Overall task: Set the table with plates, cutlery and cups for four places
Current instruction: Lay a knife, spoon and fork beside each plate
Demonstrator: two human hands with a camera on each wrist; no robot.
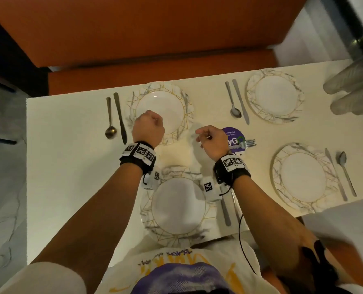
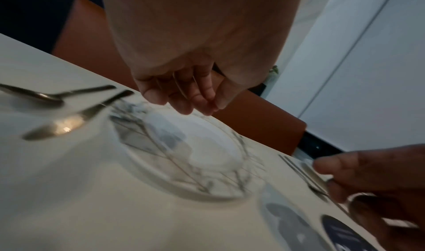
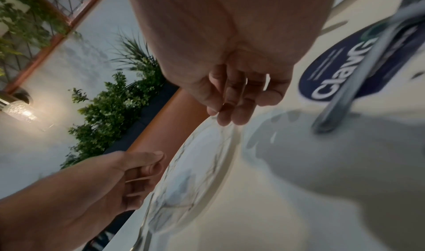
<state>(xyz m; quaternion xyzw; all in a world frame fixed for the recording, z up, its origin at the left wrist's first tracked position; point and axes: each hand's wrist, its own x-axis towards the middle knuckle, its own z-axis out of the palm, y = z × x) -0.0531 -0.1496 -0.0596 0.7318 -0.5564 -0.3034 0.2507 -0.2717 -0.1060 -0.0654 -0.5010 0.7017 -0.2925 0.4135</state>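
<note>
A cream-white rectangular counter (image 1: 70,187) fills the middle of the room, with a long orange upholstered bench (image 1: 146,28) along its twelve o'clock side and pale marbled floor (image 1: 4,209) at nine o'clock. Four round white plates with grey marbling and gold lines sit on the counter, all bare of food: one at twelve o'clock (image 1: 160,112), one at six o'clock nearest the person (image 1: 177,205), one at two o'clock (image 1: 275,96) and one at three o'clock (image 1: 303,177). A stack of clear ribbed plastic cups (image 1: 354,88) lies at the two o'clock corner, its outline blurred. A round purple sticker (image 1: 234,140) with white lettering is stuck near the centre, and a silver fork (image 1: 249,143) lies across it. A dark knife (image 1: 120,117) and a silver spoon (image 1: 110,119) lie side by side just left of the twelve o'clock plate; another spoon (image 1: 233,100) and knife (image 1: 241,101) lie left of the two o'clock plate, and a third knife (image 1: 335,172) and spoon (image 1: 346,172) right of the three o'clock plate. The left hand (image 1: 148,128) hangs above the twelve o'clock plate, fingers loosely curled, holding nothing. The right hand (image 1: 212,141) hovers beside the sticker, fingers likewise loosely curled and holding nothing.
</note>
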